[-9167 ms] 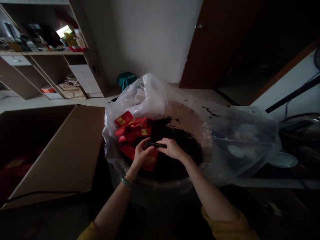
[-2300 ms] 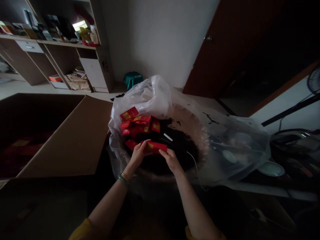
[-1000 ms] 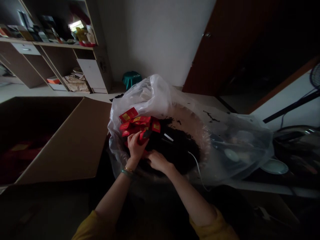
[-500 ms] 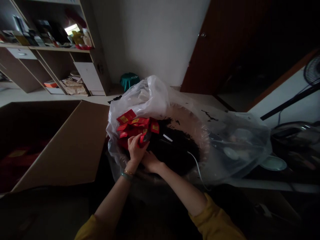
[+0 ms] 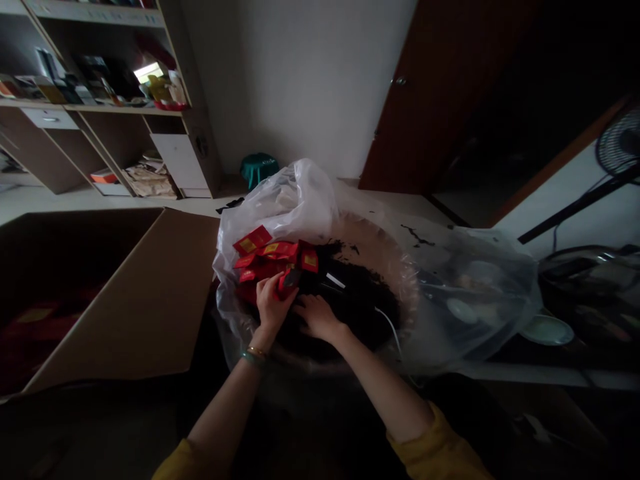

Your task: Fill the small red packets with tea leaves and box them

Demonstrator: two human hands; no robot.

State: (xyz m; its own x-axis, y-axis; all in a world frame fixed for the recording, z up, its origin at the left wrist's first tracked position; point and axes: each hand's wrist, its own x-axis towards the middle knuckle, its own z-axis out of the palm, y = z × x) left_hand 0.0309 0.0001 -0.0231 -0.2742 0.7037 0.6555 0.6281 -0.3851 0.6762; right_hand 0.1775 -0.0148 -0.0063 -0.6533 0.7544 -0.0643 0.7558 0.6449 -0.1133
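My left hand (image 5: 271, 305) is closed around a small red packet (image 5: 286, 283) with a dark opening at its top. Just to the right, my right hand (image 5: 319, 317) reaches down over dark loose leaves (image 5: 367, 287), its fingers stretched out and partly lost in the dark. The leaves look like tea and lie in a wide round container (image 5: 385, 240) lined with clear plastic. Several red packets with gold labels (image 5: 273, 251) are heaped beyond my left hand. A narrow white strip (image 5: 335, 281) shows among the leaves, and a white cable (image 5: 393, 325) runs over the container's near right side.
An open cardboard box (image 5: 145, 300) with red packets inside stands at the left. Bunched plastic sheeting (image 5: 310, 197) rises behind the container; more plastic (image 5: 480, 293) spreads to the right. Farther off are shelves (image 5: 200, 153), a green bin (image 5: 259, 170), a door (image 5: 387, 120) and a fan (image 5: 620, 147).
My right hand has moved right, away from my left hand and over the dark leaves. The left hand keeps its hold on the red packet, whose dark opening shows more. The view has tilted slightly up.
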